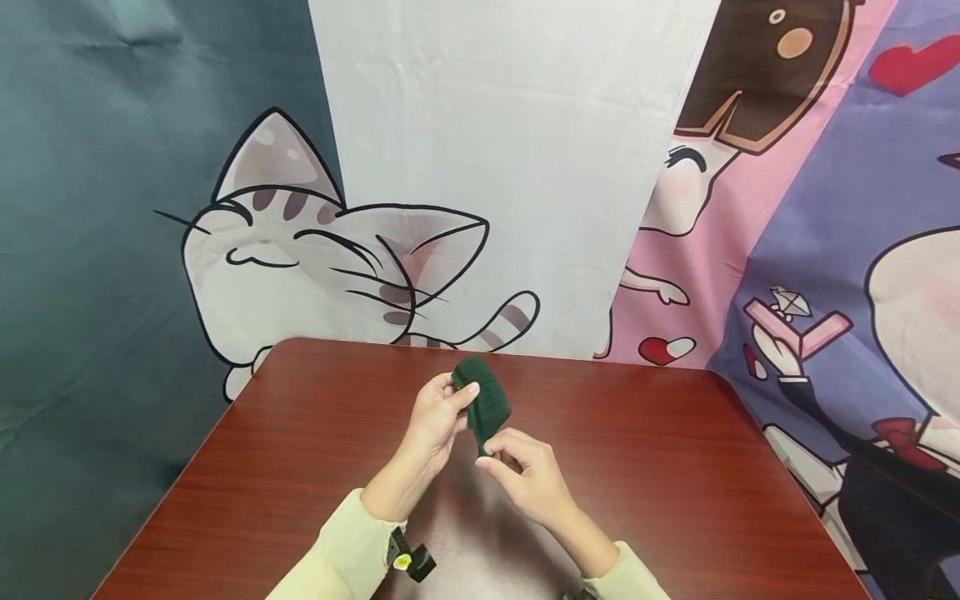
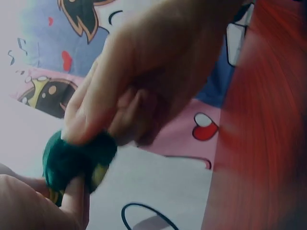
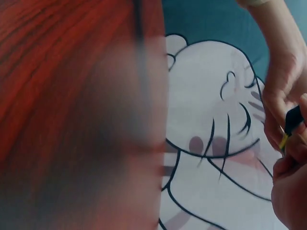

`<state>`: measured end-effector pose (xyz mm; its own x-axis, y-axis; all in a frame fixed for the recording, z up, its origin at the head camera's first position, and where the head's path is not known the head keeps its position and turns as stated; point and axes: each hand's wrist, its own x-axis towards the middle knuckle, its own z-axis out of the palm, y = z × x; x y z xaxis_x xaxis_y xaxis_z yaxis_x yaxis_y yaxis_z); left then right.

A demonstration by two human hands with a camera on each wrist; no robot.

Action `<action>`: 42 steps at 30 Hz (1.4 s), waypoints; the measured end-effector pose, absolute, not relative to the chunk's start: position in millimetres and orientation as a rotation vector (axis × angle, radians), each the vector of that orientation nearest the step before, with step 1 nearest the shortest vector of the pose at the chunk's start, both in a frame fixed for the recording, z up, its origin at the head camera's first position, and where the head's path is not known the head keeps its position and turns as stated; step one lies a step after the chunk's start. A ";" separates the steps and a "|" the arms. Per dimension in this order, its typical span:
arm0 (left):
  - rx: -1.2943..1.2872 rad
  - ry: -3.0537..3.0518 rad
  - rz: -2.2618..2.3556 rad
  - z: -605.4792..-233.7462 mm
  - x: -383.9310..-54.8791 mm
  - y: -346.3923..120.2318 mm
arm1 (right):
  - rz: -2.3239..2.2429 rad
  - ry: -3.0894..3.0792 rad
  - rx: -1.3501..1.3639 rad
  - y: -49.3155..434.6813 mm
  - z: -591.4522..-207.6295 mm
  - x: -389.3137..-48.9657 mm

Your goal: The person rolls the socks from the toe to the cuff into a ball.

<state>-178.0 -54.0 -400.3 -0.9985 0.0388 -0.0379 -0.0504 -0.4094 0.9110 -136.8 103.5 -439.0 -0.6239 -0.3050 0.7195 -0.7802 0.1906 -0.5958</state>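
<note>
A piece of dark green ribbed cloth (image 1: pixel 489 398) is held up above the table between the two hands. My left hand (image 1: pixel 433 414) pinches its upper left part, the thumb lying across the front. At the lower end, my right hand (image 1: pixel 528 471) pinches the narrow tip of the cloth between thumb and fingers. A yellow patch shows on the underside of the green cloth (image 2: pixel 72 155) in the left wrist view. Only a small dark bit of the cloth (image 3: pixel 293 120) appears at the right edge of the right wrist view. What kind of article it is, I cannot tell.
The hands are over a reddish-brown wooden table (image 1: pixel 315 450) with rounded far corners. Behind it hangs a printed backdrop (image 1: pixel 510 125) with a cartoon cat and figures. A black strap with a small device (image 1: pixel 408 558) sits on the left sleeve.
</note>
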 end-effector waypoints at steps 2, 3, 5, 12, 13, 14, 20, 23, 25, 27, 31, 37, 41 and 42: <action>-0.029 1.678 2.614 -398.1 -177.1 -49.8 | 1.393 -2.005 1.021 100.6 -450.6 -141.6; -0.029 1.682 2.619 -397.9 -176.9 -47.6 | 1.370 -1.999 1.016 99.6 -456.5 -144.0; -0.024 1.691 2.621 -399.1 -176.8 -43.8 | 1.323 -1.996 0.980 98.4 -462.0 -145.5; 0.005 1.755 2.521 -408.1 -175.2 -42.8 | 1.154 -1.884 0.813 99.1 -473.4 -146.4; 0.013 1.780 2.498 -408.8 -174.8 -43.4 | 1.141 -1.857 0.795 99.3 -474.8 -146.4; 0.021 1.810 2.477 -409.2 -174.3 -43.8 | 1.128 -1.829 0.778 99.3 -475.7 -146.7; 0.071 1.883 2.470 -407.2 -173.1 -41.1 | 1.027 -1.744 0.709 97.9 -472.3 -148.6; 0.046 1.867 2.506 -406.9 -173.4 -40.1 | 0.963 -1.737 0.685 97.0 -470.1 -148.8; 0.015 1.863 2.535 -407.1 -175.6 -41.4 | 0.930 -1.732 0.703 97.1 -470.2 -147.8; -0.019 1.886 2.542 -407.3 -178.4 -44.6 | 0.924 -1.737 0.728 98.2 -470.7 -146.3; -0.012 1.970 2.465 -408.5 -181.5 -53.7 | 1.041 -1.809 0.635 104.2 -465.7 -145.7; 0.183 1.902 2.314 -411.2 -180.8 -61.9 | 1.592 -2.031 0.340 121.3 -444.9 -153.6; 0.288 1.902 2.209 -413.2 -180.5 -64.7 | 1.947 -2.172 0.320 132.5 -434.1 -160.2; 0.306 1.918 2.182 -413.4 -180.2 -65.2 | 1.995 -2.213 0.331 135.1 -432.1 -161.6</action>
<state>-180.2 -65.2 -413.4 -0.9541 0.2994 0.0112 -0.0273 -0.1239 0.9919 -161.6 135.1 -432.1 -0.9654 -0.0665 0.2522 -0.2577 0.0945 -0.9616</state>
